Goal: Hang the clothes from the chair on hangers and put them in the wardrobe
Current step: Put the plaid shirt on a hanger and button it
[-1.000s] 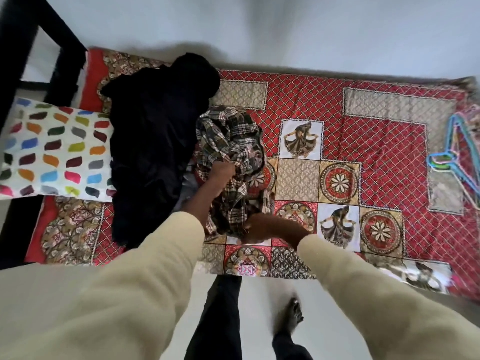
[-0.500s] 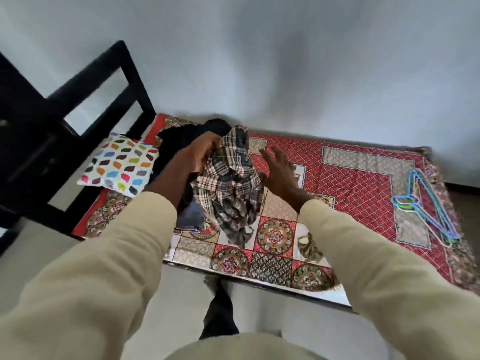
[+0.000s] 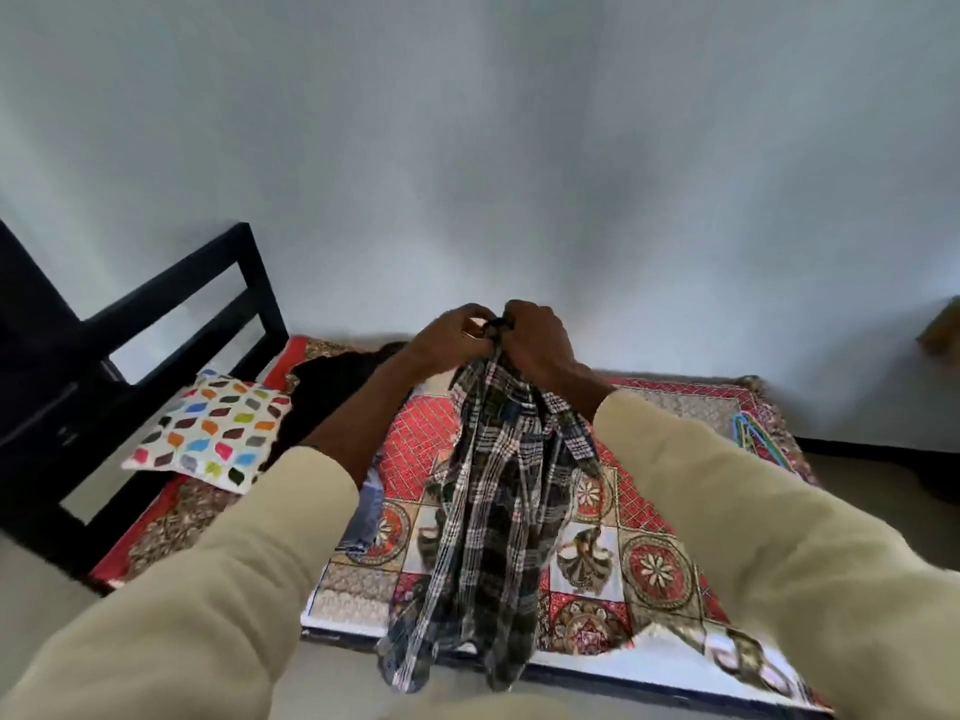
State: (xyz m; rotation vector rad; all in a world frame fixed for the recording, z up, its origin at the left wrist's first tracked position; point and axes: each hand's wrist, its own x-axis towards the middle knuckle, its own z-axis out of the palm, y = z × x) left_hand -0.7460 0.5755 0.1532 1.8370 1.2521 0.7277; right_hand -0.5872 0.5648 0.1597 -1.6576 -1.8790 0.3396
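Note:
A dark plaid shirt (image 3: pixel 498 517) hangs in the air above the bed, bunched at its top. My left hand (image 3: pixel 452 337) and my right hand (image 3: pixel 537 340) grip that top edge side by side, fingers curled round the cloth. The shirt's lower end dangles over the bed's near edge. A black garment (image 3: pixel 332 392) lies on the bed to the left, behind my left forearm, with a bit of blue denim (image 3: pixel 366 506) beside it. Several coloured plastic hangers (image 3: pixel 756 439) lie at the bed's far right.
The bed carries a red patterned cover (image 3: pixel 649 558). A white pillow with coloured spots (image 3: pixel 213 433) sits at its left end, against a black bed frame (image 3: pixel 171 314). A plain grey wall stands behind. A brown object (image 3: pixel 943 330) shows at the right edge.
The plaid shirt has been lifted off the bed and now hangs full length. My right hand, open half a second ago, has closed on the shirt's top next to my left. The view has tilted up.

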